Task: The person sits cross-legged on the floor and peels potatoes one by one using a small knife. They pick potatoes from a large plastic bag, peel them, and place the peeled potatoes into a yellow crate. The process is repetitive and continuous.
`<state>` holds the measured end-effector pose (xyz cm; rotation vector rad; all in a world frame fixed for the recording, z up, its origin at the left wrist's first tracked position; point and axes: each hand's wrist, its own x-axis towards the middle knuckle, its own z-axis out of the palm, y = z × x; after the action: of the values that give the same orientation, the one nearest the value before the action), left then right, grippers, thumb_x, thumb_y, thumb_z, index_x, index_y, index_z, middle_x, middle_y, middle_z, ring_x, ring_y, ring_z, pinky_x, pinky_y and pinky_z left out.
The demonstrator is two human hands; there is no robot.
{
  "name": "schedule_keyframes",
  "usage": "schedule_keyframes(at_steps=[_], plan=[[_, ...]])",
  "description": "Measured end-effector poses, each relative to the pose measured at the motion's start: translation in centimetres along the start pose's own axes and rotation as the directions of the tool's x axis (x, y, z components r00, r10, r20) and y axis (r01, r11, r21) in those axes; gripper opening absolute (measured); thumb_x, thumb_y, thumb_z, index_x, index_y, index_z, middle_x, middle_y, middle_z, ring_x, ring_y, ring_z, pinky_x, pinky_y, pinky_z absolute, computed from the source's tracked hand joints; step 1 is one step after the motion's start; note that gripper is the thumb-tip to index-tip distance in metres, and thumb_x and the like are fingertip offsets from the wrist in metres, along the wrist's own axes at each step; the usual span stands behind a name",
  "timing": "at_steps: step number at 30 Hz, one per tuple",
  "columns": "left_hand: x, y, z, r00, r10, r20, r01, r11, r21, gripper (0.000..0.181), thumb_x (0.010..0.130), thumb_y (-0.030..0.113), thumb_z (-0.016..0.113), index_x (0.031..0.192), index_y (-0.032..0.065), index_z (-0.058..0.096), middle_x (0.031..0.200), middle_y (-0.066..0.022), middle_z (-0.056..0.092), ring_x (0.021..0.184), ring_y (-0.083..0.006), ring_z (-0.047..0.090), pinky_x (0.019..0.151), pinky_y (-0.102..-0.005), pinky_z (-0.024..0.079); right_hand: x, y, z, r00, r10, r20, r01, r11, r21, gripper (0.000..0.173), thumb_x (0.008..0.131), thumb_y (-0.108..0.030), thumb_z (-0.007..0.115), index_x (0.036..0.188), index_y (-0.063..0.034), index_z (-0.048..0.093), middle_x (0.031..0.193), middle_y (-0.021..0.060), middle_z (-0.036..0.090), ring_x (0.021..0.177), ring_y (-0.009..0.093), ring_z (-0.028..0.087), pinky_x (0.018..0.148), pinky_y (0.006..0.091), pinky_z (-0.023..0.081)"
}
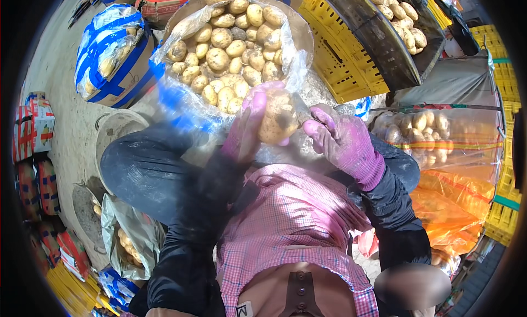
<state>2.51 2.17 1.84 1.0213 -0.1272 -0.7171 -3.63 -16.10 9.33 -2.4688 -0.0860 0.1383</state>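
Observation:
In the head view my left hand (253, 117), in a dusty pink knit glove, holds a large potato (278, 117) with dark patches. Just right of that potato is my right hand (339, 138), gloved the same way, its fingers curled; something small and dark may be at its fingertips, too unclear to name. Beyond both hands stands a cardboard box (304, 33) lined with clear plastic film, filled with loose potatoes (218, 58) bearing some soil. Blue tape (175, 99) hangs at the liner's left side, partly blurred.
A taped potato box (136, 70) stands upper left, above a basin (119, 125). At upper right, a dark trough (370, 37) holding potatoes adjoins a yellow plastic crate (337, 53). Bagged potatoes (424, 132) and an orange sack (448, 210) lie right; an open bag (109, 222) sits lower left.

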Motion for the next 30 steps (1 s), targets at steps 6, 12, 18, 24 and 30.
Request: schedule_keyframes(at_steps=[6,12,18,24,30], plan=[[-0.2,0.8,0.1,0.997,0.081,-0.013,-0.075,0.965,0.253,0.059,0.098,0.049,0.031,0.135,0.0026,0.038,0.120,-0.0145,0.054,0.109,-0.0247,0.054,0.090,-0.0353,0.047,0.3,-0.7,-0.7,0.998,-0.022,0.060,0.030,0.988,-0.149,0.035,0.093,-0.043,0.051,0.102,-0.0102,0.061,0.069,0.0167,0.061,0.065,0.036,0.062,0.056,0.0455,0.046],[1.0,-3.6,-3.8,0.920,0.373,0.122,-0.369,0.712,0.597,0.061,0.097,0.050,0.032,0.130,0.0000,0.043,0.117,-0.0125,0.054,0.107,-0.0231,0.054,0.090,-0.0355,0.047,1.2,0.2,-0.7,0.972,-0.213,0.094,0.228,0.956,-0.185,0.034,0.092,-0.043,0.051,0.104,-0.0126,0.062,0.072,0.0142,0.063,0.066,0.036,0.062,0.057,0.0462,0.046],[0.0,-0.4,-1.2,0.997,-0.051,0.060,0.031,0.956,0.291,0.062,0.097,0.053,0.030,0.130,0.0030,0.044,0.117,-0.0120,0.056,0.097,-0.0210,0.058,0.079,-0.0322,0.051,2.5,1.5,-1.8,0.884,-0.356,0.302,0.432,0.870,-0.237,0.034,0.092,-0.042,0.051,0.107,-0.0136,0.063,0.070,0.0127,0.062,0.062,0.034,0.061,0.056,0.0442,0.046],[0.5,-1.8,-1.7,0.974,0.160,0.159,-0.200,0.938,0.282,0.060,0.099,0.051,0.023,0.137,0.0064,0.037,0.121,-0.0135,0.056,0.097,-0.0204,0.059,0.076,-0.0315,0.052,1.3,2.6,-1.1,0.898,-0.434,0.075,0.440,0.874,-0.207,0.031,0.089,-0.040,0.057,0.101,-0.0118,0.065,0.062,0.0137,0.059,0.058,0.033,0.060,0.054,0.0428,0.045],[0.3,-1.4,-0.3,0.997,0.078,-0.012,-0.077,0.995,0.065,0.061,0.100,0.049,0.020,0.139,0.0052,0.035,0.125,-0.0134,0.054,0.112,-0.0231,0.054,0.088,-0.0349,0.049,-1.1,0.3,0.8,0.997,-0.058,-0.046,0.053,0.993,-0.109,0.022,0.089,-0.026,0.061,0.095,-0.0043,0.060,0.061,0.0151,0.053,0.055,0.033,0.056,0.051,0.0369,0.043]])
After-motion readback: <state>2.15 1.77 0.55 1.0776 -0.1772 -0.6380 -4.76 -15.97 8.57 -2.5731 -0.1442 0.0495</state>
